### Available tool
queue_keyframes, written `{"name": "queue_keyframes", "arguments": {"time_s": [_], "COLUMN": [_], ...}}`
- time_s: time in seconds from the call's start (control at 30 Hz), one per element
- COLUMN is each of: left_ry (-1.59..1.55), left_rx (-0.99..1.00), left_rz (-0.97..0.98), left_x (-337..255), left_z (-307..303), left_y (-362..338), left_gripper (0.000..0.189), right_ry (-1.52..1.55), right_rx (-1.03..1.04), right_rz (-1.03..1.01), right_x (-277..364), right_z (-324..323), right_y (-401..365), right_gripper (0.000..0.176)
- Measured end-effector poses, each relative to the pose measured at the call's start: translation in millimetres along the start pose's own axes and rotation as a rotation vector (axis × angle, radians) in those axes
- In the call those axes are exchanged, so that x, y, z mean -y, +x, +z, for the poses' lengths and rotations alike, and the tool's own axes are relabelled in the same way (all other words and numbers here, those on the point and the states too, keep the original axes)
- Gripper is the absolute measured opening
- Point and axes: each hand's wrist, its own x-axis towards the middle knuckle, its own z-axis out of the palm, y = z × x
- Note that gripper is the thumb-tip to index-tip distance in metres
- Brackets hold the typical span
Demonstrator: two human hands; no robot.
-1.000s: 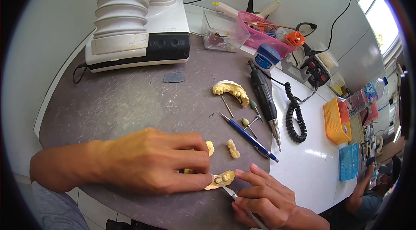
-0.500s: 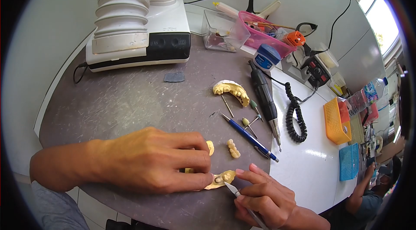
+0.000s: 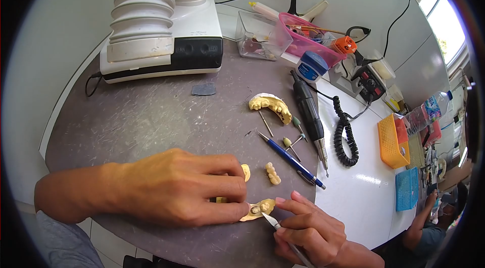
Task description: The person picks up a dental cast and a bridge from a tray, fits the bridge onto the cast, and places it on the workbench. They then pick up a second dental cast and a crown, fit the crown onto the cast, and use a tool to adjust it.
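Note:
My left hand (image 3: pixel 187 189) lies over a yellow plaster dental model (image 3: pixel 268 206) near the table's front edge, its fingers closed on it and hiding much of it. The model's right end shows tooth stumps. In my right hand (image 3: pixel 316 232) is a slim metal craft knife (image 3: pixel 273 221), held like a pen, with its blade tip at the stumps. Just beyond the fingers sits a small tooth-coloured dental bridge (image 3: pixel 272 173). Another yellow plaster piece (image 3: pixel 246 172) peeks out beside my left fingers.
Behind lie a curved dental cast (image 3: pixel 270 105), a blue mechanical pencil (image 3: pixel 290 159), several grinding burs and a black handpiece (image 3: pixel 309 111) with a coiled cord. A white suction unit (image 3: pixel 197 28) stands at the back left. Baskets line the right, where another person (image 3: pixel 429 227) sits.

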Motion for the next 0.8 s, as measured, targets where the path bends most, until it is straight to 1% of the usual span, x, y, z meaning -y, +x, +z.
{"name": "queue_keyframes", "arguments": {"time_s": [0.8], "left_ry": [0.009], "left_rx": [-0.013], "left_rz": [0.005], "left_x": [-0.4], "left_z": [0.9], "left_y": [0.6], "left_gripper": [0.021], "right_ry": [0.007], "right_rx": [-0.019], "right_rz": [0.000], "right_x": [0.9], "right_z": [0.5], "right_y": [0.9], "right_gripper": [0.015]}}
